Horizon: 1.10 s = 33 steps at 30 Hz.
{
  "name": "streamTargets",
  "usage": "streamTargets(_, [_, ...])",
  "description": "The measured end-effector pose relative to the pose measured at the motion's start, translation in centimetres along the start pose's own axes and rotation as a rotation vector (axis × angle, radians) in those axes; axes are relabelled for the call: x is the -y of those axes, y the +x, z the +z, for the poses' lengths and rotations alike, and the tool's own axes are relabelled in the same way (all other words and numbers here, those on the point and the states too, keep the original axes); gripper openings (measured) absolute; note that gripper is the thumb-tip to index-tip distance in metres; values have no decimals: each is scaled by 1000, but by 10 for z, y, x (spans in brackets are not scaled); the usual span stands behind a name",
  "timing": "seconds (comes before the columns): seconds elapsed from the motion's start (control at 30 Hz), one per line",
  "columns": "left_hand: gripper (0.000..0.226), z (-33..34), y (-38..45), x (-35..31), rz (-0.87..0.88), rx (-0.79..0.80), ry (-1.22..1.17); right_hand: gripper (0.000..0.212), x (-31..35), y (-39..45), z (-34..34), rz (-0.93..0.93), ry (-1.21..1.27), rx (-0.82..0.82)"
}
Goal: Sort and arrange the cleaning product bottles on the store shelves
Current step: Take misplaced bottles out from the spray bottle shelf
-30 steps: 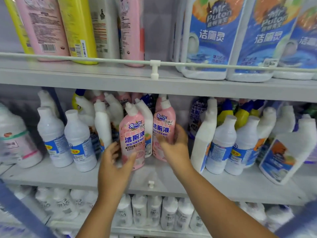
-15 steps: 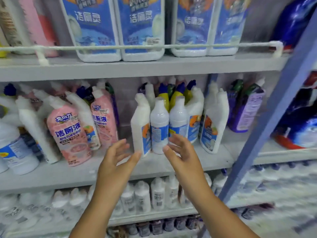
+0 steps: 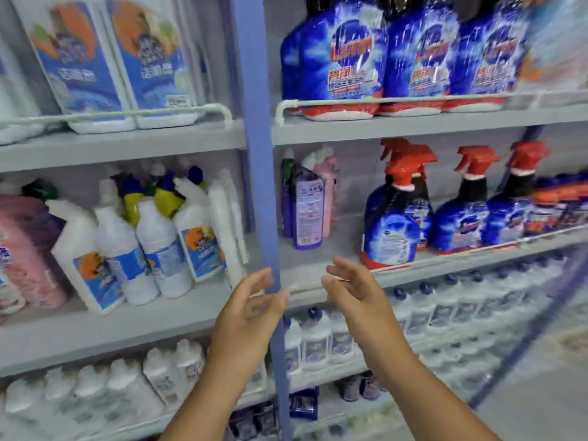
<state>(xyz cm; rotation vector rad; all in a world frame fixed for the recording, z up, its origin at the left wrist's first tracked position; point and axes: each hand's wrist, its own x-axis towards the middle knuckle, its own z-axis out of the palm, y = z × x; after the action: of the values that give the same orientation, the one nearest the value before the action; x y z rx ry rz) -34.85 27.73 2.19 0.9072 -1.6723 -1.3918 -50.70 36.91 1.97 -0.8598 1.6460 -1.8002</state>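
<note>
Left hand [image 3: 246, 308] and right hand [image 3: 358, 289] empty; fingers relaxed.

light: bright, even | blur: heavy at right edge | edges: bowed

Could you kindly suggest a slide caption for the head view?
Both hands, left hand and right hand, open and empty before the blue upright between shelves of cleaning bottles.

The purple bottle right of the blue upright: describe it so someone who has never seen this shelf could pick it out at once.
Find the blue upright post that splits the shelving. Just right of it, on the middle shelf, a small cluster stands against the back. The purple bottle is the front one, its printed back label and barcode facing out, unlike the pink bottle behind it and the red-triggered spray bottles further right.
</note>
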Motion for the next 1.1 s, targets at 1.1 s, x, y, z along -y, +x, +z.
streamTargets(1.1, [37,157,261,38,37,-403,131,27,-47,351,4,22,62,-163])
